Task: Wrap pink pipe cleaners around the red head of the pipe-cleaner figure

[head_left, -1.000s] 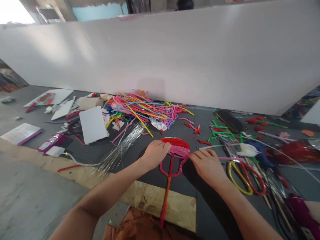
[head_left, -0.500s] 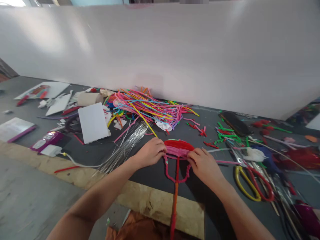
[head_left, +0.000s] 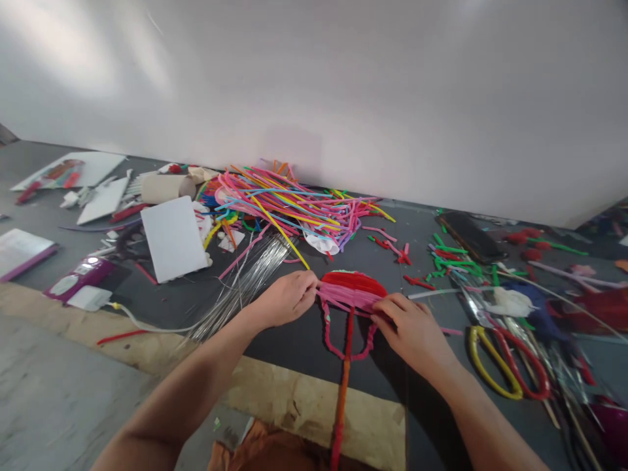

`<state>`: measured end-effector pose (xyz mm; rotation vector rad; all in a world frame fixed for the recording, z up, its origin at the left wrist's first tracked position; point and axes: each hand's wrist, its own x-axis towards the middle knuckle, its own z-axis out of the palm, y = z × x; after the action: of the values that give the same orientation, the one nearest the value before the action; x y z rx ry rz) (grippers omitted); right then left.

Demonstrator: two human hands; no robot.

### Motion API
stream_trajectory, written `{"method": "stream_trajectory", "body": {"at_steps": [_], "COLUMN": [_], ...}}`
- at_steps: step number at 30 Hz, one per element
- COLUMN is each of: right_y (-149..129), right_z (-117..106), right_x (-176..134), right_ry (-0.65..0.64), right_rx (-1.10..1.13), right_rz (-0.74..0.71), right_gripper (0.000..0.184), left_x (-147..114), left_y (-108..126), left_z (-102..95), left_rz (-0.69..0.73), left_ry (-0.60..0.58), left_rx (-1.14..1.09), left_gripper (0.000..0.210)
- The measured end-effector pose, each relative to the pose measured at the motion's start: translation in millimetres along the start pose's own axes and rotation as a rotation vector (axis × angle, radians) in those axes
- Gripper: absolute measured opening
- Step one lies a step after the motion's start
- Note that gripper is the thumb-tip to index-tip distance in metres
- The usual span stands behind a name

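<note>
On the dark tabletop lies a piece shaped from pipe cleaners. Its rounded red top (head_left: pixel 354 282) sits above a band of pink pipe cleaners (head_left: pixel 360 300). Below the band hangs a twisted pink loop (head_left: pixel 328 335), and an orange-red stem (head_left: pixel 345 386) runs down past the table edge. My left hand (head_left: pixel 289 299) is closed on the pink pipe cleaners' left ends, which fan out toward the band. At the right end of the band, my right hand (head_left: pixel 412 327) pinches the pink strands, its fingertips partly hiding them.
Behind the piece is a heap of coloured pipe cleaners (head_left: pixel 294 203), beside silver wires (head_left: pixel 245 288). Scissors with yellow and red handles (head_left: pixel 520 366), a phone (head_left: pixel 471 237) and green scraps (head_left: pixel 454 261) lie right. Leftward are a white card (head_left: pixel 174 239) and a purple device (head_left: pixel 81 278).
My left hand has shifted slightly left, and pink strands now show stretched between it and the band. My right hand stays at the band's right end. The view has tipped down a little.
</note>
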<state>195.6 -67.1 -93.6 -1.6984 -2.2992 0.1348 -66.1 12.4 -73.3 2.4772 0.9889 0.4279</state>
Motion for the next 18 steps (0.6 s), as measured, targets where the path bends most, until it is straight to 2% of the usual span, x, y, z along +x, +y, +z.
{"method": "stream_trajectory", "body": {"at_steps": [4, 6, 13, 18], "right_y": [10, 12, 11, 13], "right_z": [-3, -4, -1, -5], "right_x": [0, 0, 3, 2], "right_ry": [-0.028, -0.057, -0.119, -0.16], "right_rx": [0.007, 0.001, 0.013, 0.051], "right_rz": [-0.038, -0.037, 0.005, -0.02], "right_gripper": [0.018, 0.017, 0.015, 0.018], "left_x": [1, 1, 2, 5], "left_y": [-6, -5, 7, 2], "left_z": [1.6, 3.1, 11.6, 15.0], "left_rz": [-0.132, -0.153, -0.033, 0.077], "left_ry": [0.064, 0.1, 0.046, 0.116], "left_rx": [-0.019, -0.028, -0.187, 0.062], "left_gripper": [0.017, 0.017, 0.012, 0.012]}}
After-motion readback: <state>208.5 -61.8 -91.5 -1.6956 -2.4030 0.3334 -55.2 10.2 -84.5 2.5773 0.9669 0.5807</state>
